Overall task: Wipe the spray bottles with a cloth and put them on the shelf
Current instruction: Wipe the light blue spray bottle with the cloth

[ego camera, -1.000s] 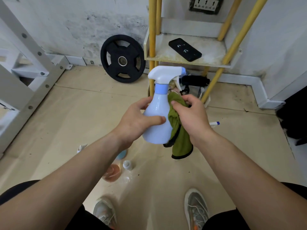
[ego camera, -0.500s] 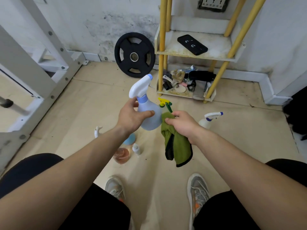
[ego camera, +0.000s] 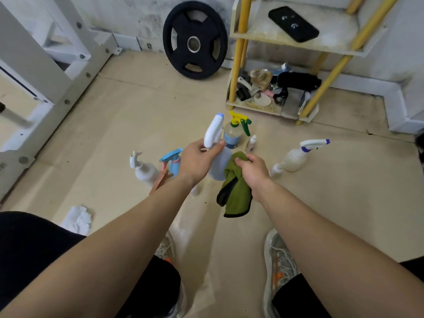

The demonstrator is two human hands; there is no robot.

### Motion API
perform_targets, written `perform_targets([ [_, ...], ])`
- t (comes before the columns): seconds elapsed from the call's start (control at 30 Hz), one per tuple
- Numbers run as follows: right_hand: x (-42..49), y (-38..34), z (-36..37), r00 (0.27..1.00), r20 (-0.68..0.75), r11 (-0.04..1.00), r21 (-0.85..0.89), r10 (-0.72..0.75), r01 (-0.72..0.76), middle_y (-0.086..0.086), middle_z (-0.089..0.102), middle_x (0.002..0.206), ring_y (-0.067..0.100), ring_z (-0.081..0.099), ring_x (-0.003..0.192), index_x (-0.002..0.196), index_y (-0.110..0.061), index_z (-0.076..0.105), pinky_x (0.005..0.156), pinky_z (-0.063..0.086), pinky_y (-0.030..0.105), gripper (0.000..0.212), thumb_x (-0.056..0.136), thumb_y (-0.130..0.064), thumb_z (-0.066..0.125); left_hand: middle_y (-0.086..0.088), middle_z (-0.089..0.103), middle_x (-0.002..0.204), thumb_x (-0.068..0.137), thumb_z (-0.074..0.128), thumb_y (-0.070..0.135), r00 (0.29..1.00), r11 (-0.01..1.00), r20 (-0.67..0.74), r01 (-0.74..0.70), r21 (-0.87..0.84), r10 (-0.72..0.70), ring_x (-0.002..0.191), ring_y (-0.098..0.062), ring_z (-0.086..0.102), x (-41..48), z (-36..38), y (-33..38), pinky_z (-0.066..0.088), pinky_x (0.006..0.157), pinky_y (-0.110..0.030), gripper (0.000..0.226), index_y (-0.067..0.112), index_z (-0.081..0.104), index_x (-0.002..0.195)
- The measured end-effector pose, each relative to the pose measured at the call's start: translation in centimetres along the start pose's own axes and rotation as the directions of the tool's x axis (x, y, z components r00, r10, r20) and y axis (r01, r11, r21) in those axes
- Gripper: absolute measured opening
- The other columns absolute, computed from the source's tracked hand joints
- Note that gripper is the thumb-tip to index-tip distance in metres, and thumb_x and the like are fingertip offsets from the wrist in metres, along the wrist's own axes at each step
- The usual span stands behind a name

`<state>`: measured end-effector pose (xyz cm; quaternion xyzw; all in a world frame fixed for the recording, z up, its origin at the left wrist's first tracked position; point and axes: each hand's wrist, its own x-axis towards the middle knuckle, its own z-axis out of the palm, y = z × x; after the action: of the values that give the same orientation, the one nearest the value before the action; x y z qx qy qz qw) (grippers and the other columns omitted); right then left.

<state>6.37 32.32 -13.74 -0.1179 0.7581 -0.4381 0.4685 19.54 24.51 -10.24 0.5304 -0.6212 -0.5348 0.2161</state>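
My left hand (ego camera: 197,160) grips a pale blue spray bottle (ego camera: 216,145) around its neck, held tilted above the floor with the white trigger head pointing away from me. My right hand (ego camera: 253,172) holds a bunched green cloth (ego camera: 235,191) against the bottle's right side; the cloth's lower end hangs free. On the floor stand other spray bottles: one with a yellow and green head (ego camera: 235,131), a white one with a purple tip (ego camera: 298,157), a small blue-headed one (ego camera: 172,160) and a white one (ego camera: 142,171). The yellow-legged shelf (ego camera: 296,45) stands beyond.
A black phone (ego camera: 293,23) lies on the shelf's middle board; its bottom board holds clutter (ego camera: 273,88). A black weight plate (ego camera: 195,40) leans on the wall. A white metal frame (ego camera: 39,72) fills the left. A crumpled white tissue (ego camera: 78,218) lies by my left knee.
The bottle has come down from chest height and tilted, its head now pointing away. Both hands are lower and nearer the floor bottles. The view has tipped downward.
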Motion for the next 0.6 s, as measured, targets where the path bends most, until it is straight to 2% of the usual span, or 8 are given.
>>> perform_targets([
  [0.03,0.7,0.3,0.3,1.000,0.002,1.000,-0.015,0.006,-0.006,0.011,0.075,0.099,0.033,0.072,0.095,0.098,-0.018,0.071,0.092,0.058,0.053,0.010,0.096,-0.023,0.064,0.004,0.057,0.072,0.090,0.070,0.042,0.999,0.996,-0.020,-0.037,0.081,0.039,0.067,-0.014,0.051,0.8,0.1,-0.5,0.039,0.061,-0.026,0.035,0.008,0.069,0.085],
  [0.1,2.0,0.9,0.7,1.000,0.004,0.999,-0.045,0.021,-0.021,0.011,0.074,0.098,0.034,0.071,0.095,0.095,-0.018,0.070,0.091,0.058,0.053,0.009,0.096,-0.024,0.063,0.003,0.064,0.085,0.087,0.073,0.033,0.997,0.976,-0.027,-0.071,0.205,0.078,0.074,-0.015,0.056,2.4,0.5,-1.6,0.038,0.060,-0.023,0.025,0.012,0.072,0.100],
  [0.2,3.6,2.0,1.2,0.998,-0.003,0.995,-0.076,0.065,-0.065,0.011,0.073,0.098,0.033,0.070,0.095,0.098,-0.017,0.070,0.091,0.058,0.051,0.010,0.097,-0.025,0.062,0.005,0.067,0.097,0.084,0.072,0.025,0.997,0.954,-0.045,-0.049,0.297,0.065,0.084,-0.016,0.060,4.2,1.3,-3.7,0.039,0.065,-0.024,0.031,0.020,0.067,0.115],
  [0.27,4.7,2.9,1.4,0.996,-0.004,0.991,-0.095,0.089,-0.089,0.010,0.073,0.099,0.032,0.070,0.094,0.099,-0.016,0.070,0.091,0.058,0.051,0.012,0.097,-0.026,0.063,0.003,0.067,0.097,0.086,0.068,0.025,0.997,0.934,-0.057,-0.028,0.357,0.052,0.084,-0.018,0.059,5.4,1.9,-5.1,0.039,0.068,-0.027,0.030,0.020,0.065,0.115],
  [0.4,6.3,4.5,1.9,0.994,-0.006,0.985,-0.135,0.108,-0.108,0.012,0.073,0.098,0.033,0.069,0.094,0.097,-0.014,0.070,0.090,0.058,0.048,0.014,0.098,-0.025,0.062,-0.002,0.067,0.086,0.088,0.058,0.020,0.996,0.907,-0.093,0.051,0.417,-0.013,0.081,-0.024,0.061,7.6,2.6,-7.2,0.038,0.062,-0.029,0.020,0.019,0.067,0.106],
  [0.5,6.9,5.5,2.0,0.993,-0.001,0.981,-0.153,0.116,-0.115,0.013,0.073,0.099,0.032,0.070,0.094,0.097,-0.014,0.069,0.091,0.058,0.050,0.014,0.097,-0.027,0.062,-0.005,0.069,0.089,0.090,0.056,0.016,0.993,0.891,-0.115,0.079,0.447,-0.031,0.083,-0.026,0.062,8.3,2.8,-8.3,0.048,0.070,-0.033,0.022,0.017,0.068,0.108],
  [0.6,7.0,6.3,2.0,0.991,0.001,0.977,-0.163,0.136,-0.134,0.010,0.072,0.099,0.030,0.069,0.094,0.095,-0.017,0.068,0.092,0.057,0.048,0.013,0.097,-0.028,0.062,-0.007,0.069,0.091,0.092,0.055,0.014,0.992,0.871,-0.115,0.096,0.482,-0.045,0.085,-0.027,0.063,8.6,2.8,-9.5,0.047,0.072,-0.034,0.021,0.013,0.067,0.109],
])
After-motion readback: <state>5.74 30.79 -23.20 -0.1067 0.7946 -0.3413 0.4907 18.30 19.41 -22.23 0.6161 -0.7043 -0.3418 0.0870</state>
